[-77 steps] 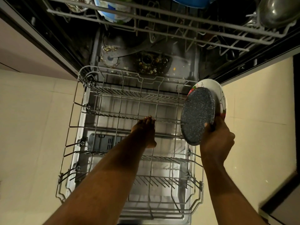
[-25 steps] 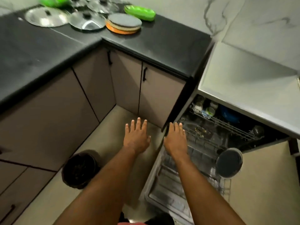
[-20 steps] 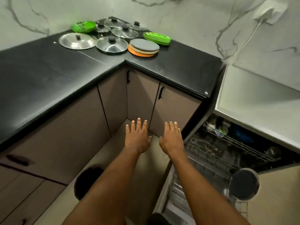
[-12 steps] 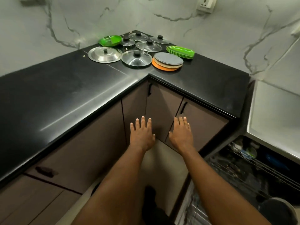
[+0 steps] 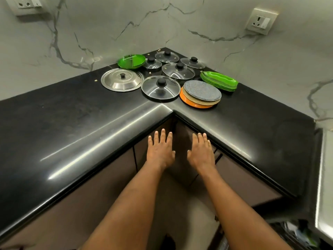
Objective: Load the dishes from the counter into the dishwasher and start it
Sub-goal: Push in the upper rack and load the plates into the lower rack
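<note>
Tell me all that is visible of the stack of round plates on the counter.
The stack of round plates lies flat on the black counter: a grey speckled, stone-like plate on top, beige below it, orange at the bottom. Nothing rests on it. Its left edge meets or nearly meets a glass lid.

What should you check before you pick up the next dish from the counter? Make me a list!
1. Left hand free: ok, fingers straight, holding nothing.
2. Right hand free: ok, fingers straight, holding nothing.
3. Plate stack in plain sight: ok, the grey plate lies on top with nothing on it.
4. Space round the stack: not ok, the big glass lid lies close on its left and the green trays close behind. Touching or not: cannot tell.
5. Room in the dishwasher: cannot tell, only a corner shows.
</note>
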`<state>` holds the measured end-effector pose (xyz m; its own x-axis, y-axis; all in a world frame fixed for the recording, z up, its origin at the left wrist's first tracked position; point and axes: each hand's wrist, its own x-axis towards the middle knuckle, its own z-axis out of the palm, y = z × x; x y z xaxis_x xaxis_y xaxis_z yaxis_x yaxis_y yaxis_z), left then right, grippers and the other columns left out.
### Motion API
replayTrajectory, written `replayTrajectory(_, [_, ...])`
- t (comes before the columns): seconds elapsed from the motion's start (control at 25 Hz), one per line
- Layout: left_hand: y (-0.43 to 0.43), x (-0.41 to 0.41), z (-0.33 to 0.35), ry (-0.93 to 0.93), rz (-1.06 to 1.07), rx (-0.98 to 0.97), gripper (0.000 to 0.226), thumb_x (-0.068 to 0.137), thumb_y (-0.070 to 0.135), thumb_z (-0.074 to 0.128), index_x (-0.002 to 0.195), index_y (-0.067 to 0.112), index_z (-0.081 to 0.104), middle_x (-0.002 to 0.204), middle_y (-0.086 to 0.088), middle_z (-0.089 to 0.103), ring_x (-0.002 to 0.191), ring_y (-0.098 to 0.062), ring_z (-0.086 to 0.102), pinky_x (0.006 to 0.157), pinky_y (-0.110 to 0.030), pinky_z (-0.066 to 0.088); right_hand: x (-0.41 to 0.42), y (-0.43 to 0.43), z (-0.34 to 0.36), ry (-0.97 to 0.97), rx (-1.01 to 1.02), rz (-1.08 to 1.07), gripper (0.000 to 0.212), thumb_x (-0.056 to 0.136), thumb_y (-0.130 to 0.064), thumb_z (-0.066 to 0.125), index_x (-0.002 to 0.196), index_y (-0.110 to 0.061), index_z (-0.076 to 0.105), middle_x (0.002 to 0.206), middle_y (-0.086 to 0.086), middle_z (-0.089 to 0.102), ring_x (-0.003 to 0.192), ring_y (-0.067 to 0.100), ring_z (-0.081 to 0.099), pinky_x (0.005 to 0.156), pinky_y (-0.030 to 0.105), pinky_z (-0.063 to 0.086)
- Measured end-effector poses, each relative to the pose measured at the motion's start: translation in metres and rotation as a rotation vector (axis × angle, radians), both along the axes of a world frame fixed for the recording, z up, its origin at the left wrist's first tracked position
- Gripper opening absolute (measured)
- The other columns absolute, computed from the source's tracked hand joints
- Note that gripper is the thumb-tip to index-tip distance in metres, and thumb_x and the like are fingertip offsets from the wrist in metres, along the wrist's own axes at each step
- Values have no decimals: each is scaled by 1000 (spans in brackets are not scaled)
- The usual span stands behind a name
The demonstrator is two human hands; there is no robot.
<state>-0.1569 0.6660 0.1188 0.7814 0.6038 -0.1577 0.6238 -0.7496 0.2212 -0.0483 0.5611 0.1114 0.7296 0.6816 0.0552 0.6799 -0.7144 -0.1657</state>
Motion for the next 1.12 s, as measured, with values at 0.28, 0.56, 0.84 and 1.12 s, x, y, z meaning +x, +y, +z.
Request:
replayTrajectory(0.28, [73, 89, 3, 96, -72, 29, 81, 99, 36, 52, 158, 20, -1, 164, -11, -12, 151, -35, -9, 122, -52, 0, 91, 66, 7, -7, -50, 20, 70, 93, -27, 54, 152, -12, 21, 159, 12, 20, 149, 27, 9, 121, 39, 12])
replayTrajectory(0.56, [156, 186, -2, 229, -327, 44, 85, 98, 25, 57, 158, 13, -1, 163, -15, -13, 150, -37, -8, 122, -53, 5, 190, 127, 21, -26, -99, -96, 66, 92, -19, 47, 152, -13, 20, 159, 11, 19, 149, 27, 10, 121, 39, 10])
replayTrajectory(0.84, [189, 244, 1, 295, -509, 54, 49, 93, 4, 59, 141, 4, 46, 149, -17, 43, 137, -33, 41, 106, -42, 39, 258, 170, 21, 16, -174, -92, 71, 91, -20, 51, 153, -17, 17, 160, 9, 17, 149, 27, 10, 121, 44, 12])
replayTrajectory(1.12, [206, 256, 11, 325, -579, 47, 48, 81, 11, 77, 126, 8, 61, 130, -11, 60, 119, -32, 58, 90, -40, 48, 287, 211, 8, 208, -272, 3, 71, 86, -39, 67, 146, -17, 35, 154, 12, 33, 139, 31, 35, 109, 47, 34])
